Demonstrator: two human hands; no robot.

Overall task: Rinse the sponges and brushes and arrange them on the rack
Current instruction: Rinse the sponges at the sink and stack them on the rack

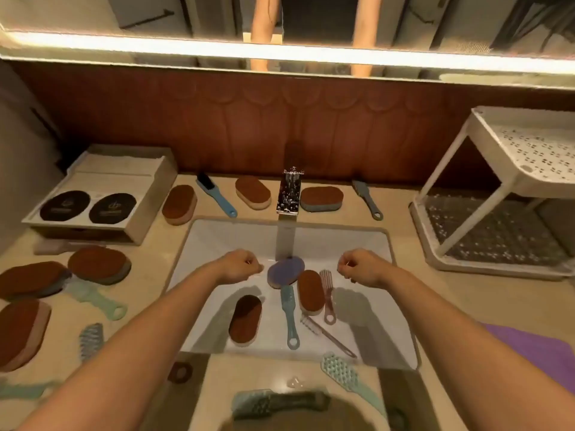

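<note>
Sponges (309, 292) and brushes (289, 312) lie jumbled in the white sink (217, 234) at the centre of the view, six pieces in all. A purple sponge (284, 269) sits directly beneath the tap (289, 194) at 12 o'clock. The person's left hand (239, 265) and right hand (361, 265) hover above the basin on either side of that sponge, fingers curled in toward the palms and gripping nothing that shows.

The job looks barely begun. No piece shows on either tier of the two-tier rack (525, 157) at 2 o'clock, and many more wait on the counter (466, 300). Five line the back edge from 11 to 1 o'clock, brown sponges (99, 264) and pale green brushes (96, 300) cluster at 9 o'clock, and a teal brush (351, 377) lies on the near rim at 5 o'clock. Rinsing the sink's load and every transfer to the rack appear still to do.

Whether water is running cannot be told for sure; a pale column below the spout may be a stream. The rack's far side is cut off by the frame's edge at 3 o'clock, as are the sponges at 8 o'clock. A dark brush (280, 402) at 6 o'clock is smeared beyond reading, and the undersides of both hands are hidden.
</note>
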